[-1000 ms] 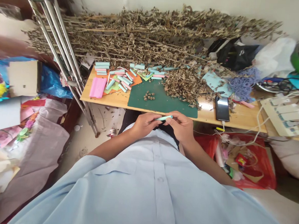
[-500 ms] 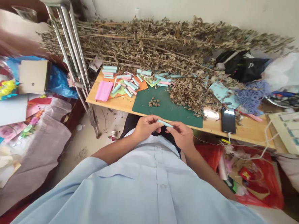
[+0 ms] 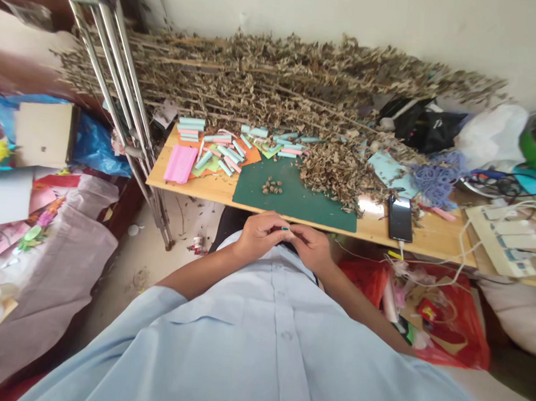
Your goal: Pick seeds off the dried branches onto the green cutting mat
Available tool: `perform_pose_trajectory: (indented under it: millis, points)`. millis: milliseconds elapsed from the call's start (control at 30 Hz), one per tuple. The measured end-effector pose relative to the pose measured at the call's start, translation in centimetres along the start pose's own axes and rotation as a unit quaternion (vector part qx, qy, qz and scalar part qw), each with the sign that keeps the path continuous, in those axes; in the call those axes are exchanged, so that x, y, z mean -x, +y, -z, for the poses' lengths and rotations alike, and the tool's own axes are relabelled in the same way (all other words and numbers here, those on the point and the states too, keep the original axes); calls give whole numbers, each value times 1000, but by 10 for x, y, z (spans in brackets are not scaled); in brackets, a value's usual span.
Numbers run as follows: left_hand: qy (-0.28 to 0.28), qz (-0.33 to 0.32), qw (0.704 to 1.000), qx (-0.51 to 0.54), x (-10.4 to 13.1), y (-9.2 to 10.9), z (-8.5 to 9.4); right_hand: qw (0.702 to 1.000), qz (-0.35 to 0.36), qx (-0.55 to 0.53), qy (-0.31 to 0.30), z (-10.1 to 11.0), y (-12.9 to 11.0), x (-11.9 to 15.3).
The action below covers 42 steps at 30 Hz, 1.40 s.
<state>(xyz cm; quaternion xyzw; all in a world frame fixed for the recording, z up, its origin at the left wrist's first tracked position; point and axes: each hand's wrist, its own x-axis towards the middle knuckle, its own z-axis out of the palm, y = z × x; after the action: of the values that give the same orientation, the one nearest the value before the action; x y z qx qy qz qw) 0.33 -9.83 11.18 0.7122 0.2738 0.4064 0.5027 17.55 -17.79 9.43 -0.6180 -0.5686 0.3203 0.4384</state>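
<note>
My left hand (image 3: 260,235) and my right hand (image 3: 311,247) meet in front of my shirt, just below the table's front edge. Their closed fingertips are on a light blue paper roll (image 3: 285,229), of which only a small end shows between them. Beyond them lies a dark green mat (image 3: 295,196) bearing a small cluster of brown balls (image 3: 272,186). A heap of dried leaves (image 3: 336,171) covers the mat's right part. Blue and pink paper rolls (image 3: 229,156) lie at the left, near a pink paper stack (image 3: 180,163).
Long dried plant stalks (image 3: 257,79) line the wall. Metal crutches (image 3: 121,82) stand left of the wooden table (image 3: 214,191). At the right are a black phone (image 3: 400,219) on a cable, purple yarn (image 3: 438,177) and a power strip (image 3: 497,239). A red bag (image 3: 464,321) sits below.
The blue roll, earlier mostly visible between my hands, is now largely covered by my fingers. My hands are closer together. The whole view has shifted slightly.
</note>
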Motion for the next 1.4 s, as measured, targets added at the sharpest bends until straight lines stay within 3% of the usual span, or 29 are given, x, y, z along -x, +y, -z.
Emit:
perform_pose_trajectory:
  millis: [133,467,567,633,733,833,967,1133,1267,1400]
  points:
    - [-23,71,997,17,-2,-8,5,1000,-13,-13,-1,-4,0,-5]
    - [-45,104,993,40,-2,-26,7,1000,-7,-20,-18,-11,5,-11]
    - [-50,59,997,-18,-12,-44,26,1000,-1,11,-7,-9,12,-17]
    - [-9,29,992,-123,-25,-65,46,998,18,63,19,-4,21,-27]
    - [57,38,956,-284,-45,-98,76,975,65,206,50,7,31,-57]
    - [72,54,941,-326,-55,-123,90,930,82,358,14,18,33,-102]
    - [78,47,936,-339,-53,-135,86,874,80,478,-43,22,28,-170]
    - [116,29,921,-372,-47,-137,80,829,65,547,-101,16,30,-235]
    - [109,16,918,-382,-46,-139,80,812,53,569,-117,11,36,-262]
    - [105,13,920,-378,-45,-139,79,835,54,540,-96,4,43,-278]
